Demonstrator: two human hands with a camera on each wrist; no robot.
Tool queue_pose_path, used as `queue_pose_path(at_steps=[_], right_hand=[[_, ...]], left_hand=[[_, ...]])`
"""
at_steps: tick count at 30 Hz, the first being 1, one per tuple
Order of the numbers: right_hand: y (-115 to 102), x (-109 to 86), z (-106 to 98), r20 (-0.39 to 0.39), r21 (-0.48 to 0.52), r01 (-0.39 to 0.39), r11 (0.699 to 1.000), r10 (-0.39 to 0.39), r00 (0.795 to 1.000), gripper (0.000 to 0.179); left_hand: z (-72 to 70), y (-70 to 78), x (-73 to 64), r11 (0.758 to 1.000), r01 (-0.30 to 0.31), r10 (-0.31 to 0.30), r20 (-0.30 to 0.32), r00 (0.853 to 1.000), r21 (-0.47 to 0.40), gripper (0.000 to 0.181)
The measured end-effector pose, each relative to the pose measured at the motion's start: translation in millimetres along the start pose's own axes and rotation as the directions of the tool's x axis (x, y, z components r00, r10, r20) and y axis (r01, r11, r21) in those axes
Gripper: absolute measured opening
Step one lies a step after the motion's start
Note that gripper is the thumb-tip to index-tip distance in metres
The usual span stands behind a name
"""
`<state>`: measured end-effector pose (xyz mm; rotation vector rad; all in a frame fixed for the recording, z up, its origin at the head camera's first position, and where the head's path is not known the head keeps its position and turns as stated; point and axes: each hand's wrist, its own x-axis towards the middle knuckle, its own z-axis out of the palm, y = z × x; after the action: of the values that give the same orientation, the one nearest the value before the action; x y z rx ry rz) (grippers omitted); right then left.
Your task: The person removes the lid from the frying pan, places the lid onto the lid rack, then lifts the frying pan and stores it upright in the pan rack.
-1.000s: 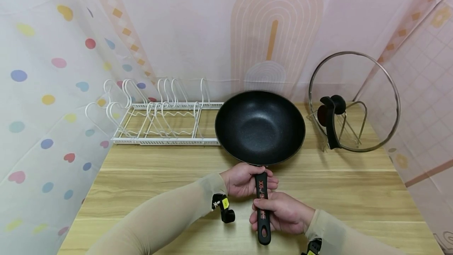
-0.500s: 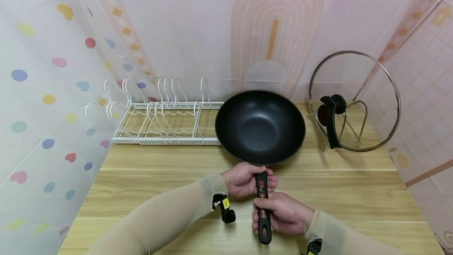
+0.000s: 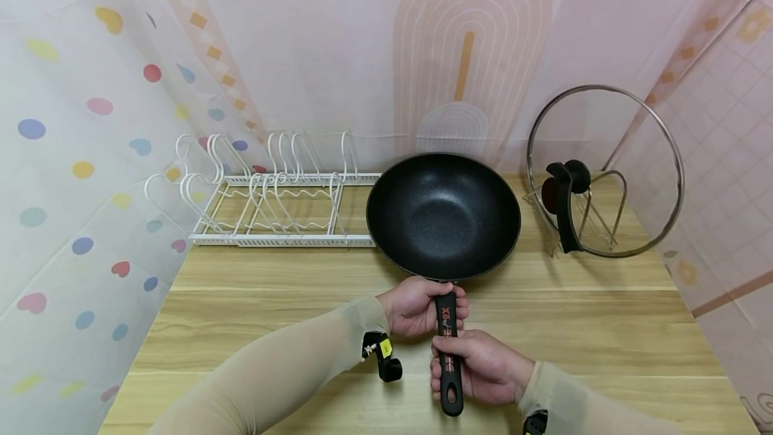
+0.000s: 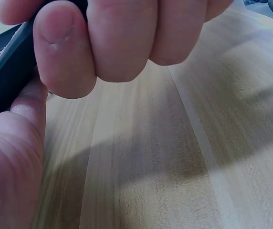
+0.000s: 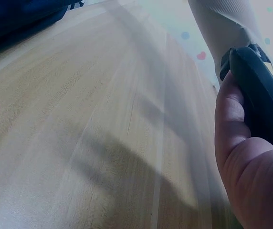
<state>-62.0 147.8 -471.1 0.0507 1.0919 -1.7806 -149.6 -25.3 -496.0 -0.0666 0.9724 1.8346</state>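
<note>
A black wok [image 3: 443,217] with a long black handle [image 3: 449,348] marked in red sits mid-table, its bowl toward the back wall. My left hand [image 3: 417,306] grips the handle close to the bowl, thumb on top and fingers curled beneath. Lower down the same handle, my right hand [image 3: 483,366] holds it from the right, thumb across the top. In the left wrist view, curled fingers [image 4: 122,38] lie beside the dark handle [image 4: 7,71]. The right wrist view has the handle's end [image 5: 260,95] in the right hand's grasp.
A white wire dish rack [image 3: 284,240] stands at the back left, overlapped by the wok's rim. At the back right, a glass lid [image 3: 679,180] with a black knob leans upright in a small metal stand [image 3: 622,203]. Patterned curtains [image 3: 314,39] enclose the wooden table [image 3: 272,287].
The fingers of both hands have curled in a little more around the wok handle. The wok, rack and lid have kept their places.
</note>
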Motion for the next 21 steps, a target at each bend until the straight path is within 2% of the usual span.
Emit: queue_pose_path(at_steps=[8,21], right_hand=[[0.1,1.0,-2.0,0.053,0.002,0.009,1.0,-0.009,0.999,0.019],[2.5,1.7,-1.4,0.091,0.029,0.027,0.999,-0.03,0.995,0.018]], left_hand=[[-0.3,0.2,-0.1,1.0,0.002,-0.002,0.014,1.0,-0.002,0.025],[1.4,1.6,-1.3,0.999,0.012,-0.011,0.009,1.0,-0.035,0.026]])
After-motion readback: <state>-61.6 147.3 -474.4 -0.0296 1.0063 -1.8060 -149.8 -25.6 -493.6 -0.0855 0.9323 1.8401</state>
